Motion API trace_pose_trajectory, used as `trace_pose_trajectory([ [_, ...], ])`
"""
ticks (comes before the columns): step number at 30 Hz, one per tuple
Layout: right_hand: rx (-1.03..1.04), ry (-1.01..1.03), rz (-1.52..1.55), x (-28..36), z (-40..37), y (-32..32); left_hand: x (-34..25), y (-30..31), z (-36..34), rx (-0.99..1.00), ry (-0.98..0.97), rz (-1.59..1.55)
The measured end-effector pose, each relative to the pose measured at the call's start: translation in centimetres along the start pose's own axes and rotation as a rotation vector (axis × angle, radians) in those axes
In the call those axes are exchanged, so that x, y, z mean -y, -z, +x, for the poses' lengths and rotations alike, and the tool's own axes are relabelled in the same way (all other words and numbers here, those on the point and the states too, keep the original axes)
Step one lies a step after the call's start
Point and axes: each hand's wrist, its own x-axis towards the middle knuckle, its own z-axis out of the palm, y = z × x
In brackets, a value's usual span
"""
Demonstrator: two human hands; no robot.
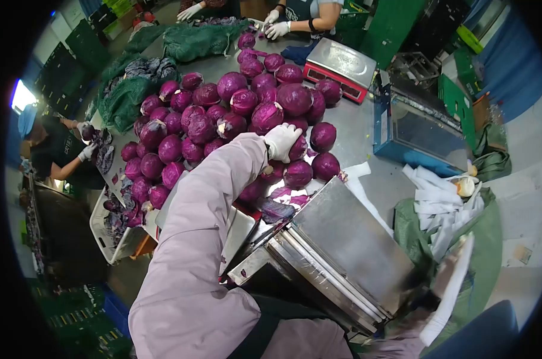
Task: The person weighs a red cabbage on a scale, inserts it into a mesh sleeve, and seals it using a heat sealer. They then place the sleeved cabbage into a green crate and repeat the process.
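Observation:
My left hand [283, 142], in a white glove, reaches across to the near right side of a large heap of red cabbages [202, 128]. Its fingers are closed around one red cabbage [298, 149], partly covered by the glove. More cabbages lie right beside it, and loose purple leaves [277, 210] lie just below. At the lower right my right sleeve [396, 349] is smeared by motion, near a long white strip [449, 293]. The fingers of my right hand cannot be made out, nor whether they hold the strip.
A metal-topped machine [348, 239] stands close in front of me. Beyond the heap is a red scale [342, 66], with a blue-framed box [420, 125] to its right. White strips [438, 200] lie on green sacking. Gloved co-workers' hands [278, 29] work at the far side; another person [55, 146] stands left.

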Motion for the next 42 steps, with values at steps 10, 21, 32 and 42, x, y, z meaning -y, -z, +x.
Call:
trace_pose_trajectory([
  [10, 0.002, -0.771, -0.094, 5.2, -21.1, -11.3, -4.2, 7.4, -18.6, -0.100, 0.208, -0.412],
  [21, 0.631, 0.057, -0.145, 2.1, -32.1, -21.0, -8.0, 1.8, -38.2, -0.335, 0.298, -0.082],
  [32, 0.683, 0.201, -0.320, 3.3, -34.6, -25.7, -21.9, 0.1, -41.0, -0.333, 0.102, -1.826],
  [42, 1.427, -0.691, 0.122, -1.9, -33.6, -25.6, -17.3, 1.9, -42.0, -0.179, 0.386, -2.743],
])
